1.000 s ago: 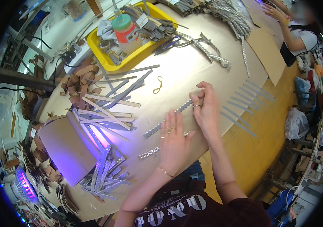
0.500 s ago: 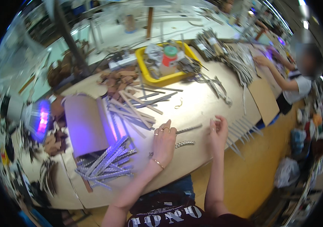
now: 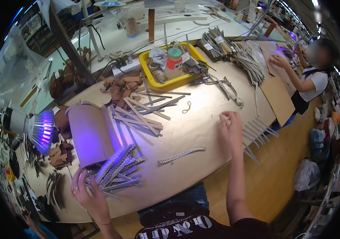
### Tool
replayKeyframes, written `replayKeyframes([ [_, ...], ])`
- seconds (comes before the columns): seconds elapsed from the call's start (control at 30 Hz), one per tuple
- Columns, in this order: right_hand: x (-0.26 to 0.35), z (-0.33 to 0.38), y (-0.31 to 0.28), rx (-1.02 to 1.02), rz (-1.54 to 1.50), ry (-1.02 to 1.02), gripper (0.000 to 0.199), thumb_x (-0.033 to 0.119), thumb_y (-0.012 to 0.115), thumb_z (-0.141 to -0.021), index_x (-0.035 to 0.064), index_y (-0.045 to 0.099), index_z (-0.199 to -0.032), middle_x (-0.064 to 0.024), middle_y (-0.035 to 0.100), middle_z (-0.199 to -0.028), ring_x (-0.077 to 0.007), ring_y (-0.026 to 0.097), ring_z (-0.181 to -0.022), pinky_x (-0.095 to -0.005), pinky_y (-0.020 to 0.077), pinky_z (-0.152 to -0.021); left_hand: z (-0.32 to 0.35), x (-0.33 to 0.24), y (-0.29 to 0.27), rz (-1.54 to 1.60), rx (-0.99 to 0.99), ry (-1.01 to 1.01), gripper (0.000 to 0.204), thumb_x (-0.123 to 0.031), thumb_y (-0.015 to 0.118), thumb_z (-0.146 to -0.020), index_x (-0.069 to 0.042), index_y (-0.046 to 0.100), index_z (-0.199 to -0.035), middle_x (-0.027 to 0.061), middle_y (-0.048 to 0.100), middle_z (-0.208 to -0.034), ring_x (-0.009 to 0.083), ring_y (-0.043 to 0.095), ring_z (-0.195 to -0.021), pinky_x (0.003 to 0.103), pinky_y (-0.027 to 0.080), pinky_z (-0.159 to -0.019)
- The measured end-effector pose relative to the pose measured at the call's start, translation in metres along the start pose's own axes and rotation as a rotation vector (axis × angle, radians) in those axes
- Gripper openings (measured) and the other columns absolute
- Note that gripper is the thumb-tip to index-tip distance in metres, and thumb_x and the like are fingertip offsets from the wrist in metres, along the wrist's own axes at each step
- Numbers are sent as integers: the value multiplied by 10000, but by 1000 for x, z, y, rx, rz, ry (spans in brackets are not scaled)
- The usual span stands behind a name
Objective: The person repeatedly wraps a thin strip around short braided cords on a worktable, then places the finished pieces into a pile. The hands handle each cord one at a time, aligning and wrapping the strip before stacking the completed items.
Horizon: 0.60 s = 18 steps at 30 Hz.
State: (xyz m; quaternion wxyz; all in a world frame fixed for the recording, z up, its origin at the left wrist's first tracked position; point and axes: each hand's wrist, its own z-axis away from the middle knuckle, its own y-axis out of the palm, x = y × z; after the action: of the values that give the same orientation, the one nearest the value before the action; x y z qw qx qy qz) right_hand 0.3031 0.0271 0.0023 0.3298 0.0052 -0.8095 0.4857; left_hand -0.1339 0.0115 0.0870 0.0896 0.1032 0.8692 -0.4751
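My left hand (image 3: 89, 197) is at the left edge of a pile of grey and white braided strips (image 3: 118, 171); its fingers are spread, and no strip shows in its grip. A single braided strip (image 3: 182, 155) lies on the table between my two hands. Over the right part of the table is my right hand (image 3: 232, 126), fingers curled in and thumb against them; whatever they may hold is hidden. Several thin grey strips (image 3: 253, 135) lie side by side over the table's right edge, near my right wrist.
A curved brown panel (image 3: 90, 131) stands beside a lamp glowing violet (image 3: 42, 129). Flat strips (image 3: 142, 119) and brown leather scraps (image 3: 124, 89) lie behind. Farther back are a yellow tray (image 3: 170, 84) with a green-lidded bottle and braided bundles (image 3: 247, 67). Another person (image 3: 311, 79) works at right.
My left hand has moved from the middle of the table leftward to the braided pile. The second strip that was under it no longer lies there. My right hand has hardly moved.
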Motion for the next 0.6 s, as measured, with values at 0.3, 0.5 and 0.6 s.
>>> replayKeyframes([
  [0.3,-26,-122,44,-157,569,-100,235,283,624,-941,82,695,-1038,-101,642,-976,-300,605,-979,-431,402,-876,50,-73,25,544,237,325,277,-71,710,-819,-45,671,-1091,172,617,-1254,333,545,-1203,457,372,-1038],
  [0.5,-11,-87,-10,-132,213,90,286,281,571,-982,37,700,-909,-74,639,-709,-240,592,-646,-371,418,-665,71,-127,73,555,749,637,644,-318,708,-872,-50,480,-1411,217,389,-1510,387,354,-1410,524,260,-1152],
  [0.6,-8,-40,-54,129,-194,227,283,231,565,-990,-1,687,-882,-18,565,-630,-133,509,-581,-302,367,-550,83,-138,96,443,958,614,818,-410,664,-894,-25,300,-1517,212,236,-1594,393,236,-1469,533,189,-1190],
])
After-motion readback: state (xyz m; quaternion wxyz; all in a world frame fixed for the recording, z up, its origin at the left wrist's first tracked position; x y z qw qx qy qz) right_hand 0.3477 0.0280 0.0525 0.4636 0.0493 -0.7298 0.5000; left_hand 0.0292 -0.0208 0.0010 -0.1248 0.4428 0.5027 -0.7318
